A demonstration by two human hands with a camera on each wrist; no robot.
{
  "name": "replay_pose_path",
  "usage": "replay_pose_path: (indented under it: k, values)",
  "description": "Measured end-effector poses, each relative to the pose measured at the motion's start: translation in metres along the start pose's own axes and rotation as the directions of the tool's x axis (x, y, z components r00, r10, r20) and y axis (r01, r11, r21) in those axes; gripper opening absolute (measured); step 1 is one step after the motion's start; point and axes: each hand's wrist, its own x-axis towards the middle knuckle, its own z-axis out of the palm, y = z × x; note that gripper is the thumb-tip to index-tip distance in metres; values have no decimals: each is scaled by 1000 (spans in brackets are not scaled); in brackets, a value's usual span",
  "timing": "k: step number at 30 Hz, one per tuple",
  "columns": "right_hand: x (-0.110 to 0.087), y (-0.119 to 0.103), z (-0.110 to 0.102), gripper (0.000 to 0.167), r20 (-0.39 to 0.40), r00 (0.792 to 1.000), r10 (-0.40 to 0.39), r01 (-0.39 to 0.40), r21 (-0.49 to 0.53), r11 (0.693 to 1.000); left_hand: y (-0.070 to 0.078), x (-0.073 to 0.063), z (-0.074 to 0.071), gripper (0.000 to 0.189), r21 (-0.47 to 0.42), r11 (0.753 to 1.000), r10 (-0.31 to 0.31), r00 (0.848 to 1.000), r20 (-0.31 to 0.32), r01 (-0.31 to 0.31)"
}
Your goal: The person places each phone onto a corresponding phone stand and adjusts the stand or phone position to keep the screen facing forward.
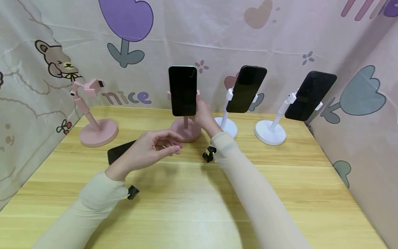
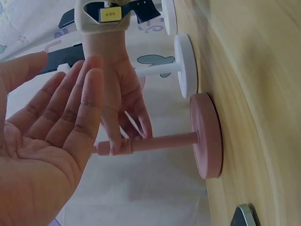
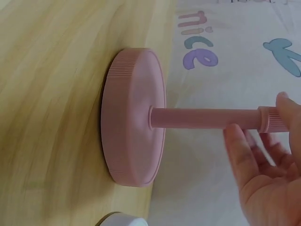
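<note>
One pink stand [image 1: 178, 131], upper centre of my head view, has its stem [image 3: 197, 118] gripped by the right hand [image 1: 206, 117]; the left hand [image 1: 151, 147] hangs loose-fingered. A hard twist might tip its near-upright dark phone [image 1: 182, 90], though I can barely see the clamp [image 1: 198, 94]. It looks matte, slim, round-based, ribbed at the collar [image 3: 272, 119]

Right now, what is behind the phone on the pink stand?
Behind the phone are the post of the pink stand, gripped by the right hand, and, farther back, patterned cloth. The phone hides the clamp's middle.
</note>
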Motion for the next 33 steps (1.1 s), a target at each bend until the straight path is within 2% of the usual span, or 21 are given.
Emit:
replay_pose_path:
  k: [5, 9, 14, 17, 22, 27, 29, 33]
  values:
    - [-6, 2, 0, 42, 27, 999, 34, -36, 55, 998, -5, -3, -7, 22, 50, 998, -27, 999, -20, 28]
    - [-15, 3, 2, 31, 80, 994, 75, -84, 119, 989, -11, -5, -16, 21, 88, 996, -25, 998, -50, 30]
    - [-26, 2, 10, 27, 131, 987, 95, -112, 131, 985, -17, -8, -29, 22, 95, 994, -35, 994, -103, 45]
    - [-31, 1, 15, 24, 148, 987, 67, -89, 145, 985, -21, -11, -38, 23, 113, 992, -47, 989, -137, 63]
    - [-36, -4, 25, 22, 171, 985, -22, -4, 146, 989, -30, -15, -50, 25, 113, 991, -58, 983, -172, 78]
    - [-39, -15, 32, 25, 235, 970, -70, 47, 103, 994, -41, -19, -62, 26, 113, 991, -45, 976, -212, 70]
    - [-41, -21, 34, 27, 254, 964, -77, 63, 63, 996, -44, -21, -68, 27, 156, 984, -43, 969, -243, 83]
    - [-45, -32, 41, 34, 296, 951, -89, 59, 108, 992, -50, -26, -80, 28, 251, 955, -77, 948, -310, 160]
